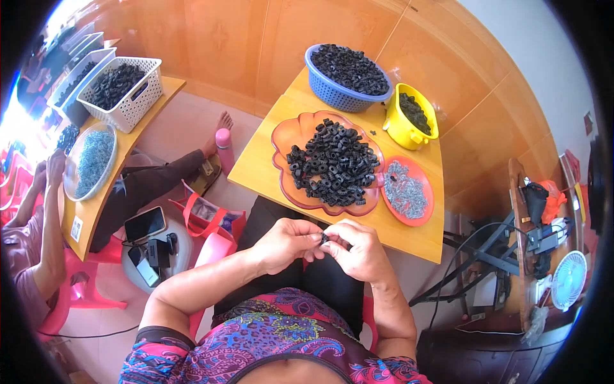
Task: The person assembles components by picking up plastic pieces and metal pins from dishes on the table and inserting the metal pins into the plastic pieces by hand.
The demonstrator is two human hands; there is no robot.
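Observation:
Above my lap, just off the table's near edge, both hands meet around a small black plastic part [324,239]. My left hand [291,242] pinches it from one side, and the fingers of my right hand [355,248] close on it from the other. Most of the part is hidden by fingertips. Beyond my hands, an orange flower-shaped tray [286,137] holds a heap of similar black plastic parts [334,163]. To its right, an orange-red plate [426,182] carries many small silvery metal pieces [404,193], too small to name.
On my wooden table [256,168] stand a blue basket [339,96] and a yellow basket [400,131] of black parts. Left, a co-worker's arm [51,224] reaches a second table with a white basket [137,105]. A pink bottle [224,150], stool [182,246] and fan [569,280] stand around.

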